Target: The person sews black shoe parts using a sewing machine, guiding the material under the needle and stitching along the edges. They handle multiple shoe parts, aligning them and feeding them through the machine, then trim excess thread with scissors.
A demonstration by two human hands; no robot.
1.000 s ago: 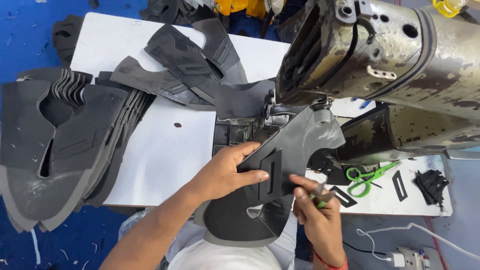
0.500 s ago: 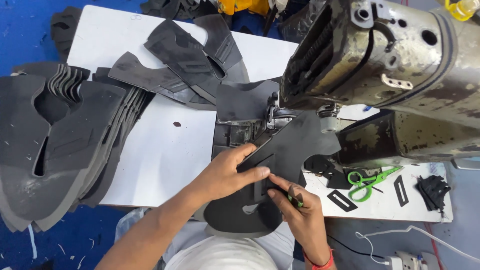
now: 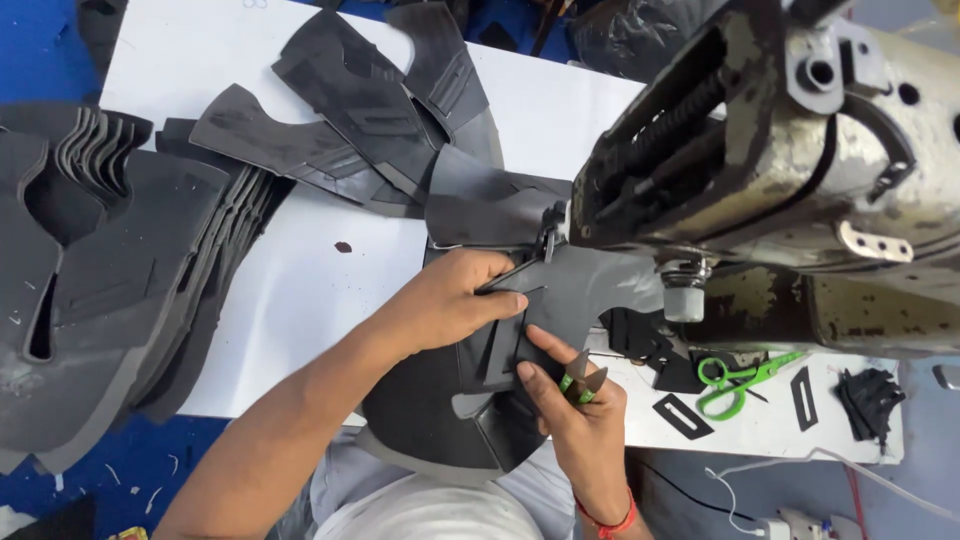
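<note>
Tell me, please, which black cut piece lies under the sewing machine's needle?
The dark piece both hands press flat; the others sit stacked at the left or fanned behind.
</note>
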